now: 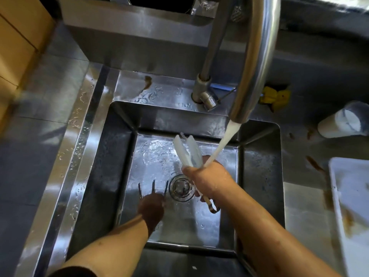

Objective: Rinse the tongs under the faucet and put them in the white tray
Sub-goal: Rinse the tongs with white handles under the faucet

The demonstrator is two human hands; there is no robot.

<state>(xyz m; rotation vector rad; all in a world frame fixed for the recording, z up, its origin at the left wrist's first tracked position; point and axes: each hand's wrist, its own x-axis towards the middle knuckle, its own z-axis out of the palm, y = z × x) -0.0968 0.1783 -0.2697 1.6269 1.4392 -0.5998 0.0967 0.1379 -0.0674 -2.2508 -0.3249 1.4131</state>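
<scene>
My right hand [207, 180] grasps the tongs [188, 151] in its fingers under the faucet [253, 66] stream over the sink [111, 156], left hand [150, 208] spread and released, white tray [351, 196] and tipped cup [343, 122] on the desk [299, 206] beside.

left hand [150, 209] blurred, white tray [352, 188] cut off

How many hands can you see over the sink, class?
2. The right hand holds the tongs under the running water; the left hand, fingers spread, is lower left beside the drain. No others appear hidden.
</scene>
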